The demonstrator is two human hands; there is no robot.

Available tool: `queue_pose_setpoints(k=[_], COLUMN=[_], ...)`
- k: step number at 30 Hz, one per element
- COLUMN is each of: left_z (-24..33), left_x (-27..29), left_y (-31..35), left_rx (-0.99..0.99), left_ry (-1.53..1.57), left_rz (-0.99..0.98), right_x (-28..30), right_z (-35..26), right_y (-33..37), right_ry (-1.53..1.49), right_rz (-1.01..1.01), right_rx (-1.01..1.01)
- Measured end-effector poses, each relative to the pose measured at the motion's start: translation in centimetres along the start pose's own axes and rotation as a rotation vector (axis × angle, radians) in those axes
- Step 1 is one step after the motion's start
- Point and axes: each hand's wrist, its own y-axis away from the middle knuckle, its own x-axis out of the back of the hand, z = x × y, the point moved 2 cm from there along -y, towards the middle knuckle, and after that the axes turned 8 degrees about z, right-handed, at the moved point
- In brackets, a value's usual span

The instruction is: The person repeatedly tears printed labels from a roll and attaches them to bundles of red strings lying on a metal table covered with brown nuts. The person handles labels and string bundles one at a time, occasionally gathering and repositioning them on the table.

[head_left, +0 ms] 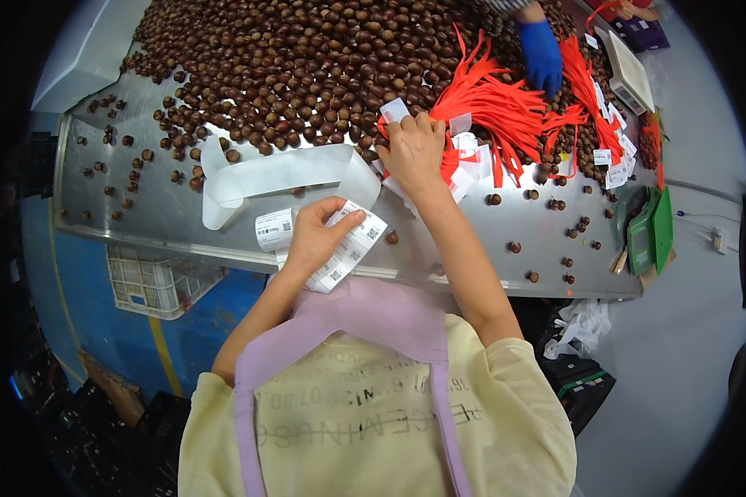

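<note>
- Head view: the left grip (317,238) pinches a printed label strip (365,232) between thumb and fingers, above the surface (166,224).
- The label strip's long axis runs 1 to 7 o'clock, its upper end at 2 o'clock from that grip.
- Red ribbons (497,103) fan toward 1 to 4 o'clock from the bent-fingered right grip (414,153); whether it pinches, I cannot tell.

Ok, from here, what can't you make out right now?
All in the head view:
Bare right hand: palm, hidden by its own back.
White printed paper label strip: part, covered by the bare left hand.
Co-worker's blue-gloved hand: arm mostly cut off by the top edge.
</note>
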Motion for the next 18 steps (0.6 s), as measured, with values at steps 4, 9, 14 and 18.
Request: queue_pose_setpoints(k=[4, 9, 14, 18], left_z=[0.1, -0.4, -0.2, -0.3], left_x=[0.2, 0.1, -0.4, -0.7], left_y=[-0.1, -0.1, -0.1, 0.0], left_rx=[0.010, 0.011, 0.030, 0.003], left_ry=[-0.016, -0.042, -0.027, -0.051], left_rz=[0.023, 0.013, 0.001, -0.012], right_x=[0.7, 4.0, 6.4, 6.6], right_z=[1.2, 3.0, 2.6, 1.6], right_y=[1.6, 5.1, 9.3, 11.7], right_ry=[-0.042, -0.257, -0.440, -0.681], right_rz=[-0.038, -0.102, -0.356, -0.409], right_rx=[0.028, -0.030, -0.223, -0.404])
